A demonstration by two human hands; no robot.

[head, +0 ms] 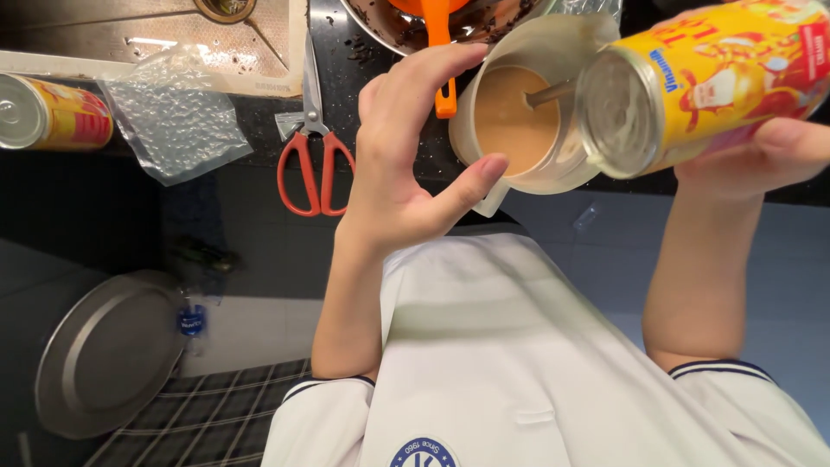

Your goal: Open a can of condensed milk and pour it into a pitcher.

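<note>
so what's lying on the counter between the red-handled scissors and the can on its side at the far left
In the head view, a clear plastic bag lies between the scissors and the can.

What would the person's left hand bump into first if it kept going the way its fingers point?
Most likely the translucent jug of light brown liquid: the left hand is curved open beside it, fingers aimed at its rim. Whether they already touch the jug is unclear from this view.

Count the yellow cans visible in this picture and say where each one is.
2. One yellow can is tilted over the jug; another can lies far left on the counter.
</note>
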